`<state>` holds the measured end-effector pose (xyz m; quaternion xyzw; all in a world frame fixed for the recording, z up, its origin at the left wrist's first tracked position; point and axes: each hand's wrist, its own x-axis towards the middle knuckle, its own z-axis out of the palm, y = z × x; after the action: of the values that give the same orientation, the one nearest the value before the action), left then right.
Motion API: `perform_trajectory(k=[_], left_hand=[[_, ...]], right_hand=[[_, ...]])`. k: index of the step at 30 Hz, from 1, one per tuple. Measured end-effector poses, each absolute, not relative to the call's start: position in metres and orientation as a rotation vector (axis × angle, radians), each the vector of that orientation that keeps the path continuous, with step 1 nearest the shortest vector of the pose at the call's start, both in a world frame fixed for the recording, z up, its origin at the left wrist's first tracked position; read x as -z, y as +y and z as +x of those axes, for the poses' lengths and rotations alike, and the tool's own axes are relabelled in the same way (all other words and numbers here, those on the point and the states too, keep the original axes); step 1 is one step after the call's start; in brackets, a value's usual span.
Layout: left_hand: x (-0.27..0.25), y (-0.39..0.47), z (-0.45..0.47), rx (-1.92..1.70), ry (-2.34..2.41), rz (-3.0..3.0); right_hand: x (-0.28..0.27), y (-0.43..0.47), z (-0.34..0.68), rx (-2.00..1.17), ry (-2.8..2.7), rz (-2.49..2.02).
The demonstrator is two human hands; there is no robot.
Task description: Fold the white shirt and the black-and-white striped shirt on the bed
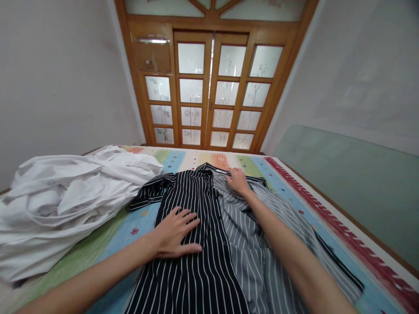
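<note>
Head view: striped shirt [193, 196] lies spread on the bed [111, 244], center to bottom center of frame, collar end toward the middle, lower part cut off by the bottom edge. Black-and-white striped front on the left side, short sleeve sticking out to the left; right side folded open, grey striped face up, rumpled, dark-edged border running down to lower right. Left hand [178, 233] comes in from lower left, lies palm down on the black front, just left of frame center, fingers spread, grasping nothing. Right hand [238, 179] reaches from lower right, at the collar edge right of center, fingers bent onto the cloth; cannot tell if it pinches or only presses. White cloth [75, 196] heaped at left of frame, close to the sleeve. Bed cover multicolored, stripes and small stars, red band at right. Pale green panel [353, 183] at right edge. Wooden doors [207, 87] with glass panes at top center, grey walls both sides.
</note>
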<state>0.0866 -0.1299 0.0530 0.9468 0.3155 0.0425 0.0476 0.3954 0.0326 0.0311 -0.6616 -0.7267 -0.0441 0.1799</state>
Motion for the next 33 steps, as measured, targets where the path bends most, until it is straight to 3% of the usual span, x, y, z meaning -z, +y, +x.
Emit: perform_trajectory(k=[7,15,26,33], left_hand=[[-0.077,-0.022,0.130,-0.499,1.317,2.913],[-0.067,0.089,0.164,-0.348,1.299,2.868],[-0.056,0.139,0.170,-0.090,1.065,2.861],[-0.068,0.140,0.170,-0.233,1.095,2.851]], right_hand=[[-0.035,0.016,0.488,0.104,-1.673,-2.313],[-0.017,0.020,0.519,0.047,-1.627,-2.310],[-0.024,0.035,0.532,0.029,-1.666,-2.285],[-0.042,0.042,0.526,0.054,-1.683,-2.223]])
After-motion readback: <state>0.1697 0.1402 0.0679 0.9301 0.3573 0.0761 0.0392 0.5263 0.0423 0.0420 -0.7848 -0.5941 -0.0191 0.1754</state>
